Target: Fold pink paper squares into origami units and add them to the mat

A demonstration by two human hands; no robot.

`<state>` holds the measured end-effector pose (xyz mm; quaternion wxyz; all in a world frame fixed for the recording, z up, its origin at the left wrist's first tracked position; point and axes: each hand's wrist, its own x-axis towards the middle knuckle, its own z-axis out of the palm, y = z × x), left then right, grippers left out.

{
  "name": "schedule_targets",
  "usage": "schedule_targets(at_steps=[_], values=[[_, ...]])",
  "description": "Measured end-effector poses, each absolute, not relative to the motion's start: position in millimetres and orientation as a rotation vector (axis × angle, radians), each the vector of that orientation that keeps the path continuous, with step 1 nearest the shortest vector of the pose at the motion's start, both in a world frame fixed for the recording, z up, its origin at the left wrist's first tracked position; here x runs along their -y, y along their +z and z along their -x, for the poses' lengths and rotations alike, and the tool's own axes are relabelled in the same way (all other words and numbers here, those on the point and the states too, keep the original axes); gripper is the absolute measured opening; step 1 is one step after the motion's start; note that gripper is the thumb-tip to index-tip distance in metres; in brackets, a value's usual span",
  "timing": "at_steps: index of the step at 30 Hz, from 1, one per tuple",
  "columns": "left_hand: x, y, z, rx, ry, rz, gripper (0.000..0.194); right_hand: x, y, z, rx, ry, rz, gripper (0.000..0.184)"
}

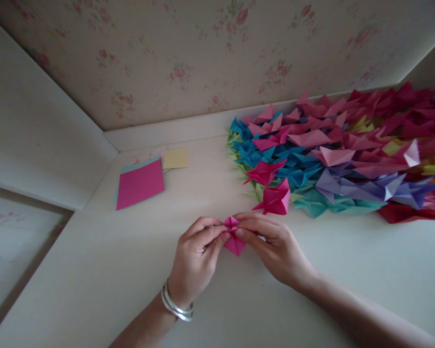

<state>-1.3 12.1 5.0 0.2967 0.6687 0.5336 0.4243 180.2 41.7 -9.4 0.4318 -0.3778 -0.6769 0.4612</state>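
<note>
A small pink origami paper (235, 245), folded into a diamond shape with a crease down its lower half, is held between my two hands over the white table. My left hand (197, 256) pinches its left edge between thumb and fingers; silver bangles circle that wrist. On the other edge, my right hand (271, 244) pinches it the same way, thumb in front. The fingertips hide parts of both sides. Just beyond my right hand lies a finished-looking bright pink paper crane (276, 197), with another pink crane (264, 172) behind it.
Rows of folded paper cranes (311, 139) in pink, blue, purple, green and red fill the back right of the white table (94, 270). At the left lie a stack of pink square paper (140, 184) and a yellow square (176, 158). A floral wall (188, 63) stands behind.
</note>
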Motion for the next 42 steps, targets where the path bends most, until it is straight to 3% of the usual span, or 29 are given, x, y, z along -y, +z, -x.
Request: schedule_targets(at_steps=[6, 19, 30, 42], values=[[-14.5, 2.7, 3.8, -1.365, 1.053, -1.443, 0.02, -41.7, -10.6, -178.7, 1.638, 0.998, 0.996, 0.012], [-14.8, 2.8, 0.9, -1.302, 1.148, -1.027, 0.022, -38.1, -16.9, -171.3, 1.47, 1.17, 1.017, 0.017], [-12.8, 4.5, 1.9, -1.393, 1.086, -1.161, 0.019, -35.0, -11.4, -177.1, 1.515, 1.298, 1.063, 0.021], [-13.6, 0.4, 1.7, -1.286, 1.097, -1.345, 0.014, -35.7, -14.5, -174.1, 1.473, 1.164, 1.092, 0.02]])
